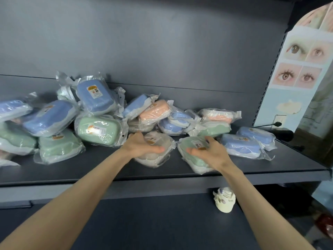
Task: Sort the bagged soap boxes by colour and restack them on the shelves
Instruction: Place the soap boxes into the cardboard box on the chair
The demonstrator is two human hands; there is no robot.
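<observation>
Several bagged soap boxes in blue, green, peach and beige lie jumbled on the dark shelf (pixel 108 170). My left hand (pixel 142 145) lies over a beige bagged box (pixel 156 152) at the shelf's middle, thumb stretched across its top. My right hand (pixel 210 150) lies on a green bagged box (pixel 191 150) beside it, thumb pointing left. Whether either hand grips its box is unclear. A large green box (pixel 99 129) leans to the left; blue boxes (pixel 239 145) lie to the right. A peach box (pixel 155 110) sits on the pile behind.
A small cream bottle (pixel 225 201) stands on the lower shelf (pixel 153 222) under my right forearm. A poster of eyes (pixel 302 69) covers the right side panel. A black rod (pixel 266 125) juts out at the shelf's far right end.
</observation>
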